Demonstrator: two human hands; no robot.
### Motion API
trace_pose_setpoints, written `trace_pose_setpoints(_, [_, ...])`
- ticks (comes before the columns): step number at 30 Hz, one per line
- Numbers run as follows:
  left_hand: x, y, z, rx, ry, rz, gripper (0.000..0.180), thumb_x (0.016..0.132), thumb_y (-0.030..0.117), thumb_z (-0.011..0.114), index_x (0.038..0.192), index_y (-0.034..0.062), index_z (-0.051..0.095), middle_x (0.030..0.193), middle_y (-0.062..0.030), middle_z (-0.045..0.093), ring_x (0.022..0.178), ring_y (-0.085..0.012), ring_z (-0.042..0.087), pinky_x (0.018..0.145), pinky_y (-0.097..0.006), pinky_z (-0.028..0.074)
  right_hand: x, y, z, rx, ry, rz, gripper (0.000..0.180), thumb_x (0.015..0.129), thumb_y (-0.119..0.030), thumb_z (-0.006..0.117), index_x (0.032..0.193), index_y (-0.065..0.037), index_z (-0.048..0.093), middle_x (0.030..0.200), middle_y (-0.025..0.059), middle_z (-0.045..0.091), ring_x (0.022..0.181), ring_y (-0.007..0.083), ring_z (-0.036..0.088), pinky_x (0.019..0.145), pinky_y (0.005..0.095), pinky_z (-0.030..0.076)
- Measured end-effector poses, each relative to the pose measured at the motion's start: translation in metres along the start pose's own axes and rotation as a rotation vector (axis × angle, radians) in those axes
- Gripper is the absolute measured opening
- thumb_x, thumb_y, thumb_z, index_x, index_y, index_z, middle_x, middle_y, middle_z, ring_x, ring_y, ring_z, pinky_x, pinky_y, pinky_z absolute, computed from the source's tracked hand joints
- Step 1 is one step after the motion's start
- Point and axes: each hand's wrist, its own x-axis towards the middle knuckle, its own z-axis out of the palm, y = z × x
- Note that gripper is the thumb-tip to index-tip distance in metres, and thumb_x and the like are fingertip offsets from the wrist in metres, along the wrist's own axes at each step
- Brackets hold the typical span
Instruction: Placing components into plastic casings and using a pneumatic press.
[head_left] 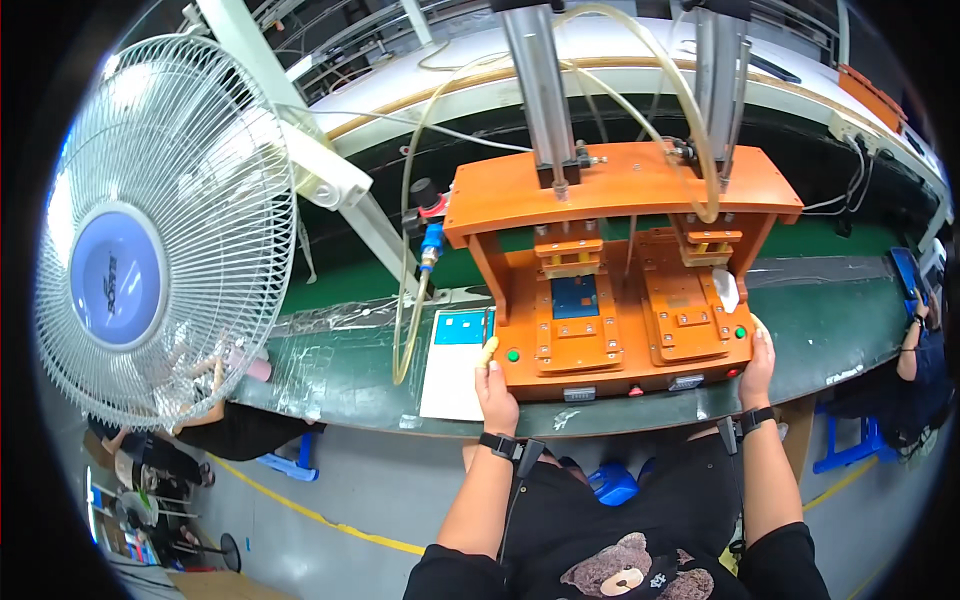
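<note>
2 bare hands flank the orange press machine from where I'm watching, near its front corners. The left hand lies along the machine's left side, fingers mostly straight, with a yellow cover on 1 fingertip; the right hand is set against the opposite side, fingers also extended. I can't tell whether either has hold of anything around the edge. The machine stands on a dark green bench, with 2 metal cylinders rising above it and 2 orange fixtures below. A blue panel lies in the left fixture, under the raised press block; a white piece sits beside the right fixture. Just left of the machine, a white board carries another blue sheet.
</note>
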Motion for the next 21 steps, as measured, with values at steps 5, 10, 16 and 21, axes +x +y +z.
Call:
trace_pose_setpoints(5, [-0.022, 0.017, -0.02, 0.074, 0.09, -0.139, 0.029, 0.103, 0.019, 0.048, 0.121, -0.0023, 0.053, 0.115, -0.0074, 0.06, 0.103, -0.0132, 0.054, 0.092, -0.029, 0.043, 0.003, 0.018, -0.006, -0.047, -0.015, 0.013, 0.041, 0.104, -0.026, 0.041, 0.129, 0.005, 0.053, 0.126, 0.0116, 0.059, 0.117, 0.0197, 0.055, 0.102, 0.0328, 0.041])
trace_pose_setpoints(10, [-0.073, 0.037, -0.033, -0.019, 0.09, -0.11, 0.026, 0.1, 0.009, 0.052, 0.122, -0.0034, 0.054, 0.116, -0.0084, 0.063, 0.107, -0.0136, 0.059, 0.095, -0.028, 0.044, 0.005, 0.007, -0.012, 0.102, -0.03, 0.049, 0.042, 0.104, -0.026, 0.039, 0.132, 0.004, 0.051, 0.126, 0.0123, 0.058, 0.118, 0.0202, 0.055, 0.102, 0.0338, 0.042])
trace_pose_setpoints(16, [-0.078, 0.015, -0.089, 0.143, 0.155, -0.111, 0.023, 0.101, 0.009, 0.052, 0.118, -0.0032, 0.059, 0.113, -0.0102, 0.066, 0.104, -0.0164, 0.062, 0.094, -0.03, 0.048, 0.008, 0.014, -0.005, 0.032, -0.031, 0.055, 0.041, 0.104, -0.025, 0.04, 0.131, 0.004, 0.051, 0.126, 0.0128, 0.058, 0.114, 0.0206, 0.058, 0.098, 0.0337, 0.046])
trace_pose_setpoints(21, [-0.059, 0.006, -0.091, 0.239, 0.102, -0.132, 0.021, 0.099, 0.01, 0.055, 0.114, -0.0045, 0.061, 0.109, -0.0093, 0.068, 0.1, -0.0133, 0.062, 0.091, -0.028, 0.048, 0.01, 0.016, -0.015, 0.079, -0.049, 0.064, 0.045, 0.104, -0.028, 0.037, 0.135, 0.003, 0.049, 0.13, 0.014, 0.056, 0.118, 0.0229, 0.056, 0.101, 0.0356, 0.044])
